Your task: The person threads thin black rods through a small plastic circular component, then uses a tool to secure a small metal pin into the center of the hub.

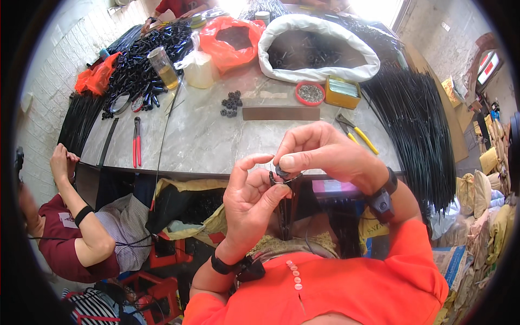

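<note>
In front of the table's near edge, my two hands are close together. My right hand (325,154) pinches a small dark round part (281,171) between thumb and fingers. My left hand (250,197) is closed on the upper ends of several thin black rods (285,219), which hang down toward my lap. A fine wire-like strand shows between the hands; the exact joint is too small to make out. Straight ahead on the table lie a flat dark bar (281,113) and a cluster of small black parts (231,104).
Red-handled pliers (137,143) and yellow-handled cutters (357,132) lie on the grey tabletop (206,138). Long black rods (414,119) overhang the right edge. A white-rimmed sack (319,21), red dish (310,94) and yellow box (343,92) stand behind. A co-worker (89,233) sits left.
</note>
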Demonstrator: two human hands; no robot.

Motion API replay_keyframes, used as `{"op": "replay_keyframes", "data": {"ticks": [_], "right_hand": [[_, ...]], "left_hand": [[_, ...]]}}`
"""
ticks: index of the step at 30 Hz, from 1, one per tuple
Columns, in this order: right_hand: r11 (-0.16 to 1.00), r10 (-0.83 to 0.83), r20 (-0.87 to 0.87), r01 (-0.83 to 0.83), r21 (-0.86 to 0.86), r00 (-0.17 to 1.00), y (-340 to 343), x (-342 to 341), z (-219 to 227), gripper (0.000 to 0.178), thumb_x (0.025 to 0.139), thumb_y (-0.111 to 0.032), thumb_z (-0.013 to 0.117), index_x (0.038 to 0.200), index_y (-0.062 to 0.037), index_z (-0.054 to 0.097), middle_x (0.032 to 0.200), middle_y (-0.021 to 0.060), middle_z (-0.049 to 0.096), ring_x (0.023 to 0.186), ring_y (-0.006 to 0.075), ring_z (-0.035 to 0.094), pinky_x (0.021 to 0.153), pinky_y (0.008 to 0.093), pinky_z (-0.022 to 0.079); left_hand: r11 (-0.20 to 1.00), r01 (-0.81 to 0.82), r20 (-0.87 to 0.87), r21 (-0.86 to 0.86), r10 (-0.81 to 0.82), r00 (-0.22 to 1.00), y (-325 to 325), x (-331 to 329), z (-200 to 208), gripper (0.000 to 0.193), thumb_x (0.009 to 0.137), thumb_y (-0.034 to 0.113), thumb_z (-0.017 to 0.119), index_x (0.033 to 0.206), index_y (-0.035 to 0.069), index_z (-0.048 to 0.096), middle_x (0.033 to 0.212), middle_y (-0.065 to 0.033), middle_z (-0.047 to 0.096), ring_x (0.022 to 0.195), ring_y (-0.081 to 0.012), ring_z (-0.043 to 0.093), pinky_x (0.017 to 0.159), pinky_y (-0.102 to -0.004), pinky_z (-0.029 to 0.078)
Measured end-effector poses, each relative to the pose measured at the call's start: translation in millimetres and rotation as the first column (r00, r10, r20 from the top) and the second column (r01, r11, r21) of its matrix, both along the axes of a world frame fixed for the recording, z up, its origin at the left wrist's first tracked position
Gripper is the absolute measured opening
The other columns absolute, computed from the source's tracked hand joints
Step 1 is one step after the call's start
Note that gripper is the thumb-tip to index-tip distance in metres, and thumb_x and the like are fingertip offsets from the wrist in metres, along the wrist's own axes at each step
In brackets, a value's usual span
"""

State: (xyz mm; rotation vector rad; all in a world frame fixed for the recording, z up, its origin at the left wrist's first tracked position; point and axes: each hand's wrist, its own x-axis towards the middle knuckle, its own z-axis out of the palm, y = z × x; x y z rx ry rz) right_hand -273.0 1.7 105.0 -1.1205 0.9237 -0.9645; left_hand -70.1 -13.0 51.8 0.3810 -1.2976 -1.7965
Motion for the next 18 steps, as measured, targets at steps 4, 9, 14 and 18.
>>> {"op": "replay_keyframes", "data": {"ticks": [4, 9, 14, 18], "right_hand": [[0.997, -0.054, 0.098, 0.049, 0.051, 0.994, 1.9, 3.7, -8.1, 0.016, 0.091, -0.015, 0.072, 0.095, 0.0002, 0.069, 0.089, 0.0051, 0.071, 0.081, 0.0091, 0.065, 0.076, 0.0235, 0.051], [0.995, -0.083, 0.149, 0.074, 0.066, 0.985, 4.2, 7.6, -12.2, 0.014, 0.092, -0.015, 0.071, 0.093, -0.0009, 0.068, 0.088, 0.0039, 0.07, 0.081, 0.0085, 0.064, 0.075, 0.0239, 0.051], [0.99, -0.13, 0.216, 0.115, 0.081, 0.968, 5.8, 12.0, -15.6, 0.013, 0.093, -0.014, 0.071, 0.092, -0.0018, 0.068, 0.086, 0.002, 0.068, 0.08, 0.0079, 0.063, 0.076, 0.0241, 0.051], [0.988, -0.149, 0.221, 0.134, 0.08, 0.964, 7.8, 13.6, -14.6, 0.013, 0.092, -0.014, 0.071, 0.091, -0.0021, 0.068, 0.086, 0.0025, 0.069, 0.081, 0.0082, 0.064, 0.076, 0.0243, 0.051]], "left_hand": [[1.0, -0.013, -0.007, -0.011, 0.013, 1.0, -1.0, -1.3, -1.3, 0.044, 0.094, -0.005, 0.061, 0.132, -0.002, 0.041, 0.097, -0.0106, 0.064, 0.087, -0.0137, 0.063, 0.081, -0.0267, 0.053], [1.0, -0.03, -0.008, -0.001, 0.03, 1.0, -2.0, -1.5, -2.9, 0.04, 0.093, -0.006, 0.061, 0.13, -0.002, 0.044, 0.096, -0.0099, 0.063, 0.086, -0.0134, 0.063, 0.08, -0.0259, 0.052], [0.999, -0.038, -0.008, -0.012, 0.038, 0.999, -3.7, -1.3, -4.5, 0.04, 0.093, -0.006, 0.061, 0.13, -0.002, 0.046, 0.095, -0.0098, 0.063, 0.086, -0.0131, 0.063, 0.079, -0.0255, 0.052], [0.998, -0.046, 0.005, -0.031, 0.047, 0.999, -3.2, -1.9, -3.5, 0.039, 0.094, -0.006, 0.061, 0.13, -0.003, 0.046, 0.095, -0.0097, 0.064, 0.086, -0.0129, 0.063, 0.079, -0.025, 0.052]]}}
